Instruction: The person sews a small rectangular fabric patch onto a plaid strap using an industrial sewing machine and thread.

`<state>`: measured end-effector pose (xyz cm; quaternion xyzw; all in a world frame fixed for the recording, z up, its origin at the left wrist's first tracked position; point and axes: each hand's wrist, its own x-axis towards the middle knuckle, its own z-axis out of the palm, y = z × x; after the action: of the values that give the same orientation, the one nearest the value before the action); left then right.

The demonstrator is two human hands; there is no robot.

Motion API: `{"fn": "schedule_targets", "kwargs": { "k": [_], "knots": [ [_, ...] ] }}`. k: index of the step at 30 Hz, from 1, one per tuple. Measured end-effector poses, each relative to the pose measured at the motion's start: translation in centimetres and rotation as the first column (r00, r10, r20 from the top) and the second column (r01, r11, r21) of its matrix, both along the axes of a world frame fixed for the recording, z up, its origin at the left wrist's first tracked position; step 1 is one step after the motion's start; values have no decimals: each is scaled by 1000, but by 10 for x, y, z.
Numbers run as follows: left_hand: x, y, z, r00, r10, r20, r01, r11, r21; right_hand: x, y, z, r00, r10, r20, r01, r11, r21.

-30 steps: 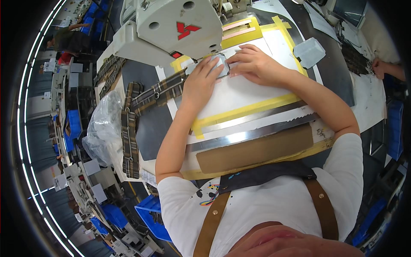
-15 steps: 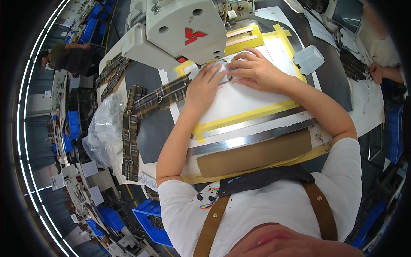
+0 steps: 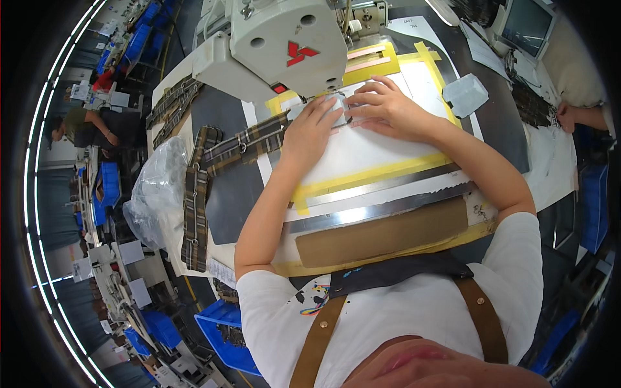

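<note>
My left hand lies over the near end of a plaid webbing strap with metal rings, its fingers stretched toward a small pale grey plate under the sewing machine head. My right hand is at the plate's right edge, fingers curved and apart, fingertips resting on it or just beside it. The machine's needle area is partly hidden behind my fingers. Both hands are on a white board edged with yellow tape. Neither hand is closed round anything.
More plaid straps, a clear plastic bag, a loose grey plate, a steel strip and a brown padded strip surround the work. A co-worker's hand is at right, a monitor behind it, a blue crate below left.
My hands and arms shift only slightly along with the whole view. The person in the background at far left has changed posture, now leaning with an arm lowered.
</note>
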<state>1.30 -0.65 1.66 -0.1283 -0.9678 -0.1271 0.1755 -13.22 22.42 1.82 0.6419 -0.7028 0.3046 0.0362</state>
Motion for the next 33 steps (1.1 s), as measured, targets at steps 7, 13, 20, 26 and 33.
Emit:
{"fn": "schedule_targets", "kwargs": {
  "k": [7,13,20,26,33],
  "knots": [
    [1,-3,4,1000,21,-11,-21,999,-32,-1,-3,4,1000,16,16,-16,1000,12],
    [-7,6,7,1000,-8,7,8,1000,8,-6,6,0,999,12,-32,-12,1000,-10],
    [5,0,6,999,10,41,-9,1000,-5,-4,-1,-7,996,75,-47,-77,996,-55],
    [-2,6,9,999,-49,12,48,999,24,-6,7,-4,998,56,-38,-59,995,-77],
    [3,-3,8,1000,-25,-2,25,999,28,-10,-5,-7,996,70,-51,-75,992,-97]
  ]
}}
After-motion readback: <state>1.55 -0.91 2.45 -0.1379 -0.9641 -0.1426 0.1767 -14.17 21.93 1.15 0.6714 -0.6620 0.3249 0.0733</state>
